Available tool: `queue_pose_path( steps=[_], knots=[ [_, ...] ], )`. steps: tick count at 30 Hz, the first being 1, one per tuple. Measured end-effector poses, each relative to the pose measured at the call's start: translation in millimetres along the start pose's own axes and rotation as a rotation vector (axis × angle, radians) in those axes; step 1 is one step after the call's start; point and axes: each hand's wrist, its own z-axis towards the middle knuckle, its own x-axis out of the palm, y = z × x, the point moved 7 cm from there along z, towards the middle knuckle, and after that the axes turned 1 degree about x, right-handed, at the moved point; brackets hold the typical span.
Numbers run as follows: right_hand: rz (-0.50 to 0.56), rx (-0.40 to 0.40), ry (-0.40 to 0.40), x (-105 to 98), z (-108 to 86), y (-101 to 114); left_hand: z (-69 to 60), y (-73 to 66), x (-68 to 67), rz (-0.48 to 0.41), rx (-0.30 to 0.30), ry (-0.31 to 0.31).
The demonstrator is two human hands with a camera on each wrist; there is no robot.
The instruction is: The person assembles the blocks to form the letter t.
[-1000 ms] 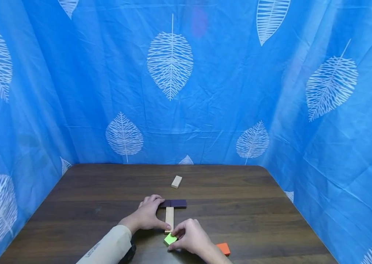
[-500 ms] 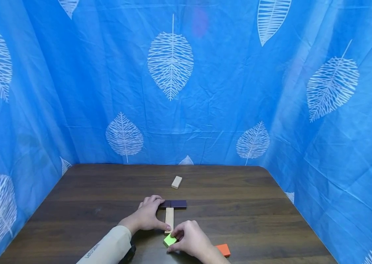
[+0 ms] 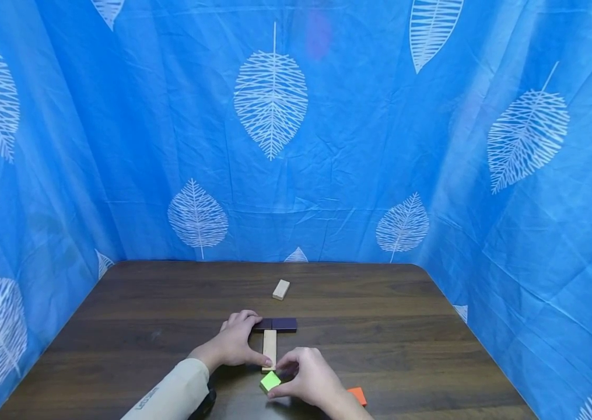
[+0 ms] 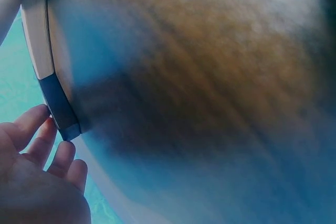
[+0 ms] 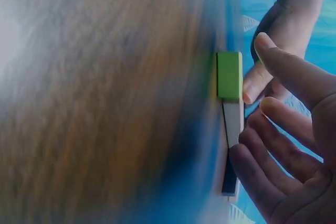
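On the table, two dark purple blocks (image 3: 284,325) lie end to end, with a plain wooden block (image 3: 270,345) running from their joint toward me. My left hand (image 3: 234,343) spans this T shape: its fingertips touch the dark block (image 4: 59,103) at the left end, and its thumb rests at the near end of the wooden block. A bright green block (image 3: 270,382) sits at an angle just in front of that end. Around the green block my right hand (image 3: 312,376) is spread, thumb and fingers apart; the right wrist view shows a gap beside the green block (image 5: 229,76).
Farther back lies a loose plain wooden block (image 3: 281,290). An orange block (image 3: 357,396) is partly hidden behind my right wrist. Blue curtains (image 3: 327,146) with white leaves enclose the brown table (image 3: 406,326) at the back and sides.
My right fingers have loosened from the green block and drawn slightly to the right. The green block stays almost in place. My left hand has not visibly moved.
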Motion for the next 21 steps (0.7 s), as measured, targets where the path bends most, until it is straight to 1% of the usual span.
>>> queue_pose_path(
  steps=[2,4,7,9,15,21],
  knots=[
    [-0.045,0.018,-0.003,-5.3,-1.5,-0.6,-0.3,-0.1,-0.2,0.001,0.003,0.0],
    [-0.08,0.054,0.004,-11.3,-3.5,-1.7,-0.3,0.1,0.1,-0.001,0.005,0.002],
    [-0.111,0.118,0.025,-21.2,-7.6,-5.2,-0.1,0.8,1.0,0.0,0.006,0.004],
    [-0.134,0.145,0.036,-28.6,-11.0,-7.5,0.1,1.1,1.2,0.006,0.01,0.004],
    [-0.188,0.159,0.055,-47.5,-23.4,-14.7,-0.2,1.7,0.3,0.007,0.006,0.001],
    [-0.174,0.175,0.05,-56.8,-37.1,-23.4,-0.4,1.8,0.3,0.009,0.008,0.003]
  ],
)
